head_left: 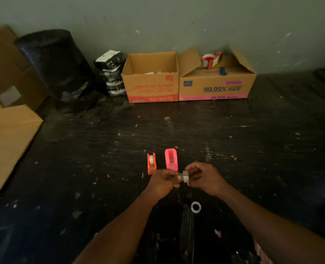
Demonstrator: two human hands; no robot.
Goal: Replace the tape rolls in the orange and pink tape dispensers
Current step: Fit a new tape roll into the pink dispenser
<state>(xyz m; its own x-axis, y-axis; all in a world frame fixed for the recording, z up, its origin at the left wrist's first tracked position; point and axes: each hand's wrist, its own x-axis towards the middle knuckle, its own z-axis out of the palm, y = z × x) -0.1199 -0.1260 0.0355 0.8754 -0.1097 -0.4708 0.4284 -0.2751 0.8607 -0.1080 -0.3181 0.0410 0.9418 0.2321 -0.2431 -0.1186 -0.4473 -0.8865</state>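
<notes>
An orange tape dispenser [151,163] stands on the dark surface with a clear tape roll seated in it. Just right of it stands a pink tape dispenser [171,159] whose cradle looks empty. In front of both, my left hand [163,181] and my right hand [203,177] meet around a small whitish tape roll [185,177], each pinching one side of it. A clear ring-shaped tape roll [195,206] lies flat on the surface nearer to me, between my forearms.
Two open cardboard boxes [152,77] [215,80] stand against the far wall; the right one carries a red tape gun [212,60]. A black wrapped bundle [53,63] and stacked black packets [113,73] sit at far left. Flat cardboard [7,145] lies on the left.
</notes>
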